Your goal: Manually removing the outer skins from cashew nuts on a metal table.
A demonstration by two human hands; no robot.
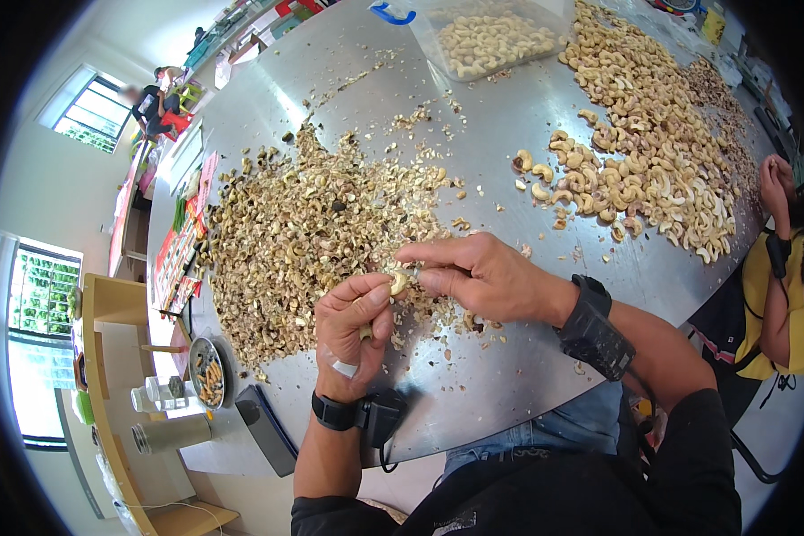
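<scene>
Between thumb and forefinger, my left hand (358, 321) holds a pale cashew kernel (398, 283); a second pale piece, perhaps another cashew, shows lower in that palm. My right hand (462, 275) pinches a small metal tool, mostly hidden by the fingers, with its end at the kernel. Both hands are over the near right edge of a heap of cashew skins and scraps (308, 248). To the right lies a large heap of cashews (643, 147), some with skin on. At the far side a clear plastic box (435, 50) with a blue handle contains peeled cashews (496, 43).
Everything lies on a metal table (509, 375). By its left edge are a metal bowl of cigarette butts (197, 342), a metal flask (174, 433), clear jars and a dark case (266, 429). A co-worker's hands (776, 184) are at the right; people sit far back left.
</scene>
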